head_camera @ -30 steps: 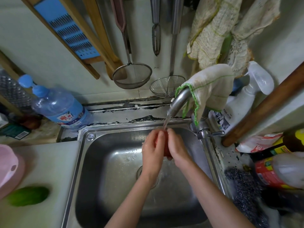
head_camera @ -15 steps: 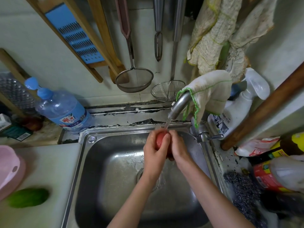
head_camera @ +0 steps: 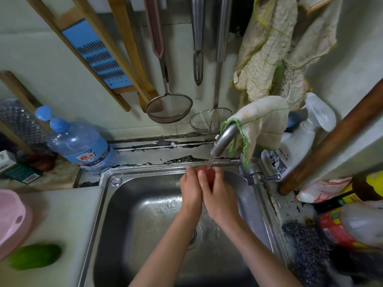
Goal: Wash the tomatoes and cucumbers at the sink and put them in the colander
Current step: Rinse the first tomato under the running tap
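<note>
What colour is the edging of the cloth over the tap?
Green; the cloth shows best in the head view.

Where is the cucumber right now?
In the head view, the cucumber lies at bottom left on the counter, left of the sink, beside the pink colander.

Tomato (head_camera: 209, 175) mostly hidden in grip; pink colander (head_camera: 14, 221) cut by left edge.

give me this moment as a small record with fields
hands: left hand and right hand cupped around one tomato
tap: the tap is running, with the stream landing on the tomato
sink: the sink is wet, hands above it
cucumber: one cucumber on the counter, left of the sink
colander: pink colander at the left edge, inside not visible
</note>
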The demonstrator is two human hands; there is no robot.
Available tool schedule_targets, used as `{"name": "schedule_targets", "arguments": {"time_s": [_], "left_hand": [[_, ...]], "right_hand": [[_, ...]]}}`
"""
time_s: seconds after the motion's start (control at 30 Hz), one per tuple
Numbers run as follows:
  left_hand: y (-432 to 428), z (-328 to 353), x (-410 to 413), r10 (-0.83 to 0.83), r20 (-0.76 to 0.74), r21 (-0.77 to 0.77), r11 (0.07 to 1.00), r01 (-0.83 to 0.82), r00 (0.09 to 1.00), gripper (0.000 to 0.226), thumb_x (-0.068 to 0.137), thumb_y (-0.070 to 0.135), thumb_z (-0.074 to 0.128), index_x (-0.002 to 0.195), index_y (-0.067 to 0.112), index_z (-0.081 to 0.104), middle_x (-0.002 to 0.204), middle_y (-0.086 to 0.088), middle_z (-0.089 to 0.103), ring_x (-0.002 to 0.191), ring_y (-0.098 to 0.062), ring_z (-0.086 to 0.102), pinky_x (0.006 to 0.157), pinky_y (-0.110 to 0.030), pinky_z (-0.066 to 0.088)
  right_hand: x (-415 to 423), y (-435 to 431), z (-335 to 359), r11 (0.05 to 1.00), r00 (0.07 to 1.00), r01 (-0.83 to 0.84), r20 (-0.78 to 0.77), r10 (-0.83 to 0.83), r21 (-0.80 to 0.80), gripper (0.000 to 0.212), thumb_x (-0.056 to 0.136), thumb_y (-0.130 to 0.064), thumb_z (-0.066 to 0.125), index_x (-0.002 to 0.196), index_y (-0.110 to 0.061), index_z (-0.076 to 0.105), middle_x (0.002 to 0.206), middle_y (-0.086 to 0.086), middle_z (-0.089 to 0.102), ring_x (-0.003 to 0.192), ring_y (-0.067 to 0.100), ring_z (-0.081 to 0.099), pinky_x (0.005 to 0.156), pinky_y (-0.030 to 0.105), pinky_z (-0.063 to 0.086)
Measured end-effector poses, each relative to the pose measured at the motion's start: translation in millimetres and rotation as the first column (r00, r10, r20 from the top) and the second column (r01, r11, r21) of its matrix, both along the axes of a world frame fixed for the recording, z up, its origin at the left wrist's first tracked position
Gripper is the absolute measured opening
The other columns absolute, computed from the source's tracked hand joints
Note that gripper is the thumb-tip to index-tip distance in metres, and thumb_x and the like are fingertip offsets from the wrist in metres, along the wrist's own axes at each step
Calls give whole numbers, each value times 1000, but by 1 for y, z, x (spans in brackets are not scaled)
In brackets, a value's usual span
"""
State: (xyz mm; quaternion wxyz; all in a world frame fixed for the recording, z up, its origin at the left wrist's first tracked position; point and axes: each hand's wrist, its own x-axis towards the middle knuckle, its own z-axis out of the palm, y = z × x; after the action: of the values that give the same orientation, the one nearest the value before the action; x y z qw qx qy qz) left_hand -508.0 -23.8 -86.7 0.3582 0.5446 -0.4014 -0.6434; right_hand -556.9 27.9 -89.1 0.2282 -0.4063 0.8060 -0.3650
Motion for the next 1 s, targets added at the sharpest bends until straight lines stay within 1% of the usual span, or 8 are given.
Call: {"name": "schedule_targets", "arguments": {"time_s": [0.1,0.2,0.33,0.4,0.5,0.67,0.83,1.0], "left_hand": [[5,-1,4,-143,-94,23,989,145,985,49,101,39,31,93,6,67,83,-12,67,80,-21,63,72,-32,52],[17,-1,7,-216,-133,-180,965,191,967,34,96,41,47,108,14,63,101,-13,67,90,-19,64,81,-33,54],[20,2,10,-171,-3,-414,897,154,985,16,87,34,61,100,25,64,93,5,69,85,-8,65,73,-26,55],[17,6,9,-99,-43,-377,923,76,994,19,95,30,54,93,19,69,79,5,69,73,-9,63,63,-27,51],[12,13,6,44,-88,-227,972,-63,995,45,102,29,35,86,9,72,73,-5,69,67,-13,64,59,-23,52],[10,10,5,146,-133,98,986,-133,980,45,102,34,35,93,7,70,94,-14,66,88,-25,64,70,-29,51],[26,11,7,-69,-153,-180,983,41,986,17,93,24,56,108,16,61,103,-8,63,88,-15,60,68,-26,51],[28,17,5,-13,-109,-237,971,-13,994,22,100,11,40,102,6,62,88,-9,63,67,-7,61,49,-21,49]], "right_hand": [[-7,-3,2,994,997,8,-73,-16,-112,57,86,-66,25,112,-21,50,102,3,65,89,22,65,77,40,54],[-19,-12,14,995,999,30,-22,-32,-94,58,93,-51,19,92,-11,60,87,14,70,78,29,67,71,42,55],[-28,-21,28,986,880,58,458,-124,156,45,100,-38,23,95,-12,59,102,17,62,76,22,59,56,27,46],[-22,-19,27,985,918,-16,393,-52,169,57,100,-47,19,99,-12,63,101,14,65,80,22,62,62,27,48],[-7,-8,25,1000,997,-10,81,8,28,71,88,-68,15,102,-13,60,85,5,68,84,25,68,74,32,53],[-1,-5,23,993,997,-42,-67,35,-112,35,91,-53,44,111,-26,53,92,1,73,87,22,68,79,36,54],[-23,-14,31,1000,993,20,113,-18,-16,47,102,-35,26,98,-9,64,97,16,69,94,32,65,84,38,50],[-23,-14,41,981,980,-127,173,102,144,40,98,-45,27,94,-18,55,105,14,66,99,32,62,86,42,49]]}}
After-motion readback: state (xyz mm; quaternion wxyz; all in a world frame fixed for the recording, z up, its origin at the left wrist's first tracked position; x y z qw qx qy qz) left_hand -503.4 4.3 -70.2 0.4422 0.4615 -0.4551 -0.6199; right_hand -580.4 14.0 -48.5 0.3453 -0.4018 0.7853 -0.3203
